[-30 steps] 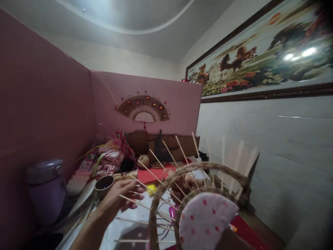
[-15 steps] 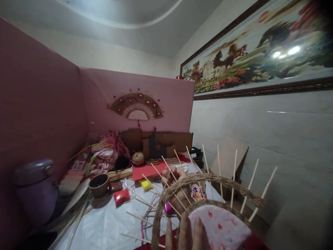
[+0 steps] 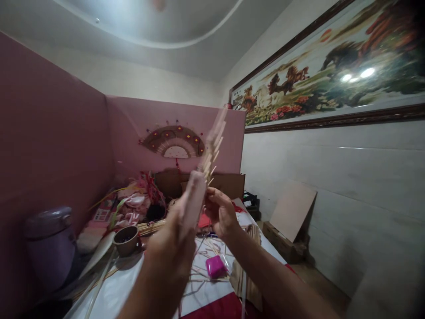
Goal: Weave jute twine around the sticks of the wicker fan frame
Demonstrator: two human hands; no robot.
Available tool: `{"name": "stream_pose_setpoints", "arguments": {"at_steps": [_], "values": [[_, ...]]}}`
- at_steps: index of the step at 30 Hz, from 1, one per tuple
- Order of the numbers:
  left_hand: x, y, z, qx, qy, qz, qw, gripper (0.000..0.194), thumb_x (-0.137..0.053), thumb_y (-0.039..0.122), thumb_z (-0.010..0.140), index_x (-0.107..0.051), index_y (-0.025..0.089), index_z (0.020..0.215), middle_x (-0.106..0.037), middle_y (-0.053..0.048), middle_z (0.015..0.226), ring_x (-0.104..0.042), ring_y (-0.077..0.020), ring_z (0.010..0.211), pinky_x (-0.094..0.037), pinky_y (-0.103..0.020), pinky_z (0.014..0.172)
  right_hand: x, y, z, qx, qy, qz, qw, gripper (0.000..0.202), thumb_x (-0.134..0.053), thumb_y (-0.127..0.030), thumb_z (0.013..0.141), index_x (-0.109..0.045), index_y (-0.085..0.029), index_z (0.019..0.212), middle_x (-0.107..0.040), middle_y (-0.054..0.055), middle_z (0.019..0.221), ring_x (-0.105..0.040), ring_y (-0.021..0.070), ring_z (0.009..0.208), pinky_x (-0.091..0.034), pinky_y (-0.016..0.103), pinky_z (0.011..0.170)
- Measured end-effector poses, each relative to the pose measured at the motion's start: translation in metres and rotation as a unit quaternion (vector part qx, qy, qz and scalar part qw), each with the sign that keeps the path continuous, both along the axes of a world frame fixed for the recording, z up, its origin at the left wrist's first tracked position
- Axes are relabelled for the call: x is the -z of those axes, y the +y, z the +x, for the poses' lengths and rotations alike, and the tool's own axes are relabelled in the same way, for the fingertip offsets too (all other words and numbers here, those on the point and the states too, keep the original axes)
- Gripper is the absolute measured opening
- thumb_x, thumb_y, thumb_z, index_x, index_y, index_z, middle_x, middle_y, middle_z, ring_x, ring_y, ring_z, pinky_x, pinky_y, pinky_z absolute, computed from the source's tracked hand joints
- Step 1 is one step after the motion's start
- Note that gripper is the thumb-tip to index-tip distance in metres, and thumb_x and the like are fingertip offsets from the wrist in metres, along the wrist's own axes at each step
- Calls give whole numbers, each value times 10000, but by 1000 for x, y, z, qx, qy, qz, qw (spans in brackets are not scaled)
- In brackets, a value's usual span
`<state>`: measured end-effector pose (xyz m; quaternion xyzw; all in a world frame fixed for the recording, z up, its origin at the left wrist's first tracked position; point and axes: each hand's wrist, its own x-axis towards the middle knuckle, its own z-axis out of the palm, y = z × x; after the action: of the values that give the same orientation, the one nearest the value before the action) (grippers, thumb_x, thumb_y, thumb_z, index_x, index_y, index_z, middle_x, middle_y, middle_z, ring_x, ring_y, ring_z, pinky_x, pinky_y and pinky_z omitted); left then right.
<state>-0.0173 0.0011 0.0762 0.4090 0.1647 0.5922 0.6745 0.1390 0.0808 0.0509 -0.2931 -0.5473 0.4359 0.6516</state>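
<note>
A half-made fan (image 3: pixel 194 197) of thin wooden sticks woven with brown twine, with a pale base piece, is raised upright before me. It is seen nearly edge-on and blurred. My left hand (image 3: pixel 171 241) is closed around its base. Just right of the sticks, my right hand (image 3: pixel 223 215) has thumb and fingers pinched together against the fan's side; whatever lies between the fingertips is hidden. Below the hands, a magenta clay packet (image 3: pixel 215 266) lies among loose sticks and twine on a white sheet (image 3: pixel 207 294).
A finished fan (image 3: pixel 175 141) hangs on the pink partition (image 3: pixel 126 128). To the left stand a brown cup (image 3: pixel 126 241) and a lilac flask (image 3: pixel 51 248). Ribbons and fabric (image 3: pixel 139 195) are heaped behind. A board (image 3: pixel 292 208) leans at the right wall.
The fan has been lifted from the lower right towards the middle and turned from face-on to edge-on. My left hand rose with it, and my right hand came from behind it to its right side.
</note>
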Motion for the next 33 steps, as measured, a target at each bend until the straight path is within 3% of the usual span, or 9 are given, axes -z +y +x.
{"name": "stream_pose_setpoints", "arguments": {"at_steps": [3,6,9,12,14,17,21,26,33], "values": [[-7,20,-26,-87,122,20,989,566,-635,-28,630,-572,195,1147,-720,-27,784,-668,-183,597,-539,-210,504,-12,5,4,-8,26,-16,999,184,-560,-155,725,-625,-146,897,-618,3,728,-461,45,464,-336,164,398],[5,43,-47,-102,180,-49,977,530,-656,42,615,-577,218,1109,-697,-14,662,-626,-199,436,-515,-289,379,-19,10,13,-29,-57,-47,997,211,-568,-121,624,-658,-142,814,-658,14,695,-437,31,409,-271,163,364],[29,66,-61,-97,179,-106,973,420,-650,49,598,-609,188,992,-674,-4,592,-623,-187,436,-523,-290,386,-14,17,19,-59,-173,-72,980,195,-601,-178,622,-639,-143,810,-678,21,668,-451,42,380,-296,170,359],[58,85,-68,-87,179,-140,970,247,-671,59,592,-618,160,811,-654,13,543,-621,-168,443,-537,-281,409,-3,28,23,-68,-219,-83,970,157,-634,-196,609,-623,-132,752,-681,28,624,-454,49,381,-332,174,367],[75,94,-69,-51,167,-144,974,222,-667,66,606,-621,130,813,-701,-50,648,-656,-207,524,-567,-348,507,5,35,24,-59,-226,-83,969,131,-638,-199,609,-615,-133,720,-681,26,614,-455,50,392,-353,177,382],[92,99,-65,-26,130,-165,977,375,-659,59,598,-621,115,967,-721,-79,719,-684,-263,621,-570,-388,592,15,46,25,-51,-242,-80,966,117,-635,-214,622,-605,-137,705,-676,16,595,-429,48,377,-354,184,384],[99,95,-58,-15,126,-181,975,623,-672,56,565,-542,164,1164,-730,-70,802,-688,-288,708,-567,-359,590,24,55,25,-62,-277,-56,957,84,-608,-203,678,-623,-137,728,-671,13,604,-474,63,426,-391,200,450],[102,93,-60,-19,157,-181,971,670,-678,68,581,-497,180,1216,-731,-77,823,-685,-298,748,-564,-390,633,29,58,22,-91,-310,-2,947,76,-566,-180,744,-633,-160,772,-664,2,693,-609,112,690,-457,270,724],[102,91,-60,-21,172,-208,963,704,-681,87,558,-488,184,1228,-736,-75,804,-688,-307,719,-563,-397,639,18,59,31,-54,-394,62,915,84,-563,-129,716,-631,-153,760,-647,2,692,-602,125,669,-462,253,651]]}}
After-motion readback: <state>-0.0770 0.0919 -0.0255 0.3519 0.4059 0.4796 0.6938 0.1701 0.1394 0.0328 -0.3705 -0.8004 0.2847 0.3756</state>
